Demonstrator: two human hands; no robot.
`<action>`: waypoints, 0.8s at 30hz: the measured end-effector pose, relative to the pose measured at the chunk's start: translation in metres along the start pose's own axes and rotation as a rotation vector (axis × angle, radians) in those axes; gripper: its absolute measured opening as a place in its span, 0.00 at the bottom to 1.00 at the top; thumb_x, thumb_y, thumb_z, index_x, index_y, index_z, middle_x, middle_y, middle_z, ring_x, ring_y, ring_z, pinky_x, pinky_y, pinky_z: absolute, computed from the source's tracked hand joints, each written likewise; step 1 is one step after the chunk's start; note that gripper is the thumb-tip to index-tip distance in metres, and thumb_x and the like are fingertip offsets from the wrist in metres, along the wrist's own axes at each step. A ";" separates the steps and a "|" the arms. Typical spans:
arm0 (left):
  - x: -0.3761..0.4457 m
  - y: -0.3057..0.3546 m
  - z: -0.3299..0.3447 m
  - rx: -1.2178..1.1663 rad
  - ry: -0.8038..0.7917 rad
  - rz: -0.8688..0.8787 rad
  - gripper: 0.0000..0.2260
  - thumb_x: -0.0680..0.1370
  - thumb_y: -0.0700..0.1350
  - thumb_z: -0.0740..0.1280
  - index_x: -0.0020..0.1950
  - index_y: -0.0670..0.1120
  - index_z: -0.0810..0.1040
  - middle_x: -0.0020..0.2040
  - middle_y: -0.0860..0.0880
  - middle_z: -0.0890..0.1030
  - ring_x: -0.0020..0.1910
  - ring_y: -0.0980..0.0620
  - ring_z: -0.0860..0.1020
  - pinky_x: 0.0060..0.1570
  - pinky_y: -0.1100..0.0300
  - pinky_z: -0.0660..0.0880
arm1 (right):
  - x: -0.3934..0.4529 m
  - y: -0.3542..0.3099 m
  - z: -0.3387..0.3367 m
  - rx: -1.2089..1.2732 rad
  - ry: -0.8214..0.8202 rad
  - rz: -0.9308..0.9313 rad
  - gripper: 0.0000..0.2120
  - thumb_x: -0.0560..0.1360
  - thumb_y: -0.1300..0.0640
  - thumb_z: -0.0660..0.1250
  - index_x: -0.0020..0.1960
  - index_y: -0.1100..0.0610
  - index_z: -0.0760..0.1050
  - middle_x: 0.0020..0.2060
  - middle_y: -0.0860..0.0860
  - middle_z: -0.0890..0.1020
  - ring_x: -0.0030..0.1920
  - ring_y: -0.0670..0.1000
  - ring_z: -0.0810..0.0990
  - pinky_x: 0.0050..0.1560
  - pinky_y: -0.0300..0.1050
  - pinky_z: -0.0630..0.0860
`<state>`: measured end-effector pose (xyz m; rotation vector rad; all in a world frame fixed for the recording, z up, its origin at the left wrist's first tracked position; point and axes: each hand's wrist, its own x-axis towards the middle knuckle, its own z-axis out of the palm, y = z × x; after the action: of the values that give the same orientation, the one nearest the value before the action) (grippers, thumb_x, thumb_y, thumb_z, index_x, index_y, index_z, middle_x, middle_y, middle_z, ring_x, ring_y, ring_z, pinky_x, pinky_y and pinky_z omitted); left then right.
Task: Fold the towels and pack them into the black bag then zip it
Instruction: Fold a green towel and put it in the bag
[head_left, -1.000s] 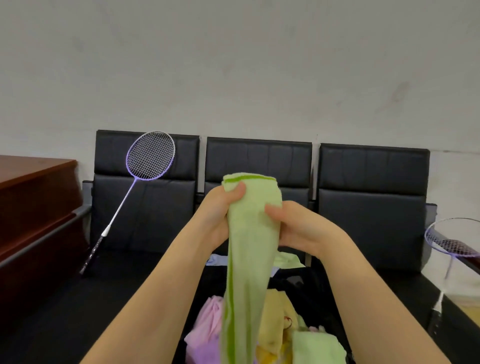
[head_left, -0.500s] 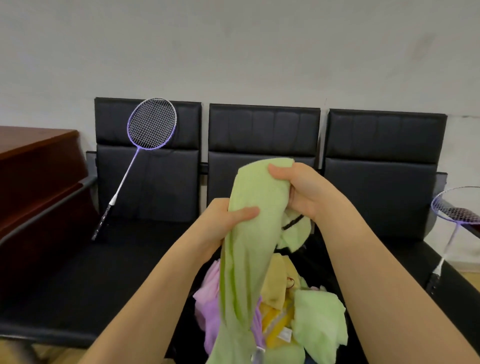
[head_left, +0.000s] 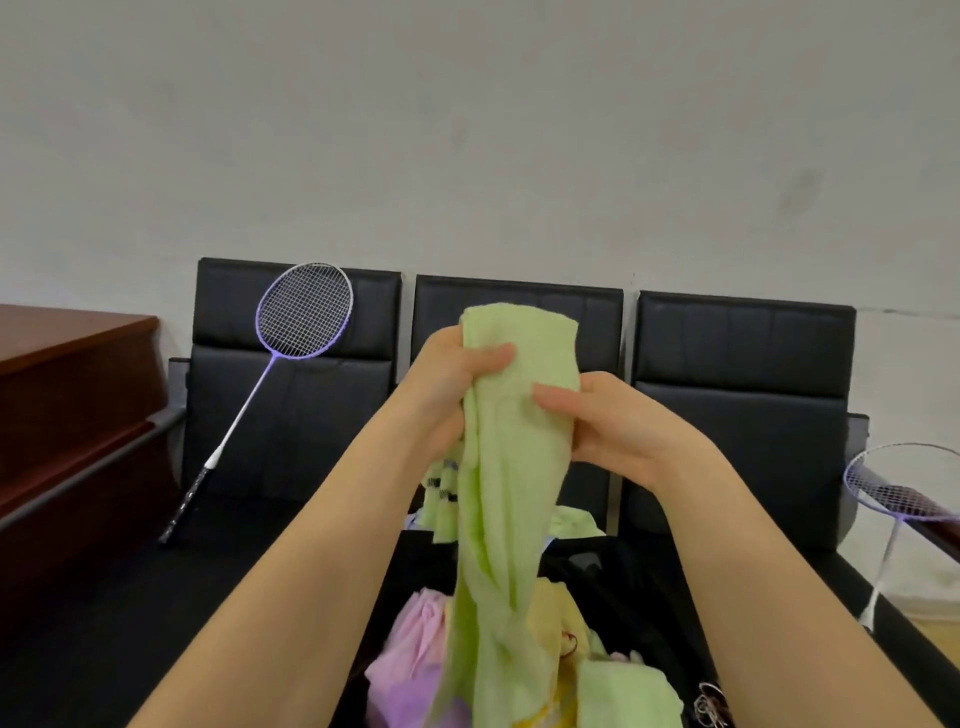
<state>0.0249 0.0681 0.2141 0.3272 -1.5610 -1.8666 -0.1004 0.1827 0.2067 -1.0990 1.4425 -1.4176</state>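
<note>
A light green towel (head_left: 511, 467) hangs in a long bunched strip in front of me. My left hand (head_left: 449, 387) grips its top left edge, thumb across the cloth. A little lower, my right hand (head_left: 608, 423) holds the towel's right side with its fingers pressed into the cloth. Below the hanging towel lies a pile of pink (head_left: 415, 654), yellow (head_left: 558, 618) and green (head_left: 623, 693) towels. The black bag (head_left: 639, 587) lies on the middle seat behind the pile, partly hidden by towel and arms.
A row of three black chairs (head_left: 743, 395) stands against the white wall. A purple badminton racket (head_left: 291, 353) leans on the left chair; a second racket (head_left: 904, 499) sits at the right edge. A brown wooden desk (head_left: 67, 395) stands at left.
Both hands have shifted their hold on the green towel: the left hand rose to the top edge and the right hand dropped to the side. The camera tilted up.
</note>
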 end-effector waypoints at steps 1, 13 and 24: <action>0.002 0.007 0.001 0.005 -0.027 -0.003 0.11 0.77 0.32 0.62 0.57 0.37 0.78 0.51 0.40 0.83 0.49 0.42 0.83 0.46 0.49 0.80 | 0.001 -0.005 -0.001 -0.023 0.039 -0.032 0.20 0.72 0.54 0.70 0.60 0.62 0.78 0.54 0.55 0.85 0.56 0.54 0.83 0.59 0.55 0.78; 0.007 0.028 -0.002 0.188 0.032 0.014 0.17 0.74 0.38 0.71 0.62 0.40 0.74 0.53 0.42 0.83 0.50 0.47 0.84 0.49 0.53 0.80 | 0.012 -0.054 -0.001 0.017 0.229 -0.199 0.13 0.77 0.59 0.67 0.60 0.63 0.78 0.53 0.57 0.85 0.53 0.55 0.84 0.51 0.49 0.82; 0.012 -0.008 0.011 0.454 0.235 0.046 0.11 0.69 0.47 0.77 0.46 0.48 0.77 0.50 0.47 0.82 0.51 0.48 0.81 0.54 0.47 0.79 | 0.010 -0.030 -0.009 0.141 0.272 -0.156 0.11 0.79 0.61 0.64 0.59 0.64 0.78 0.53 0.59 0.84 0.54 0.57 0.84 0.56 0.54 0.80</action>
<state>0.0069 0.0689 0.2125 0.6800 -1.7939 -1.3666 -0.1105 0.1760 0.2368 -0.9750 1.4407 -1.8077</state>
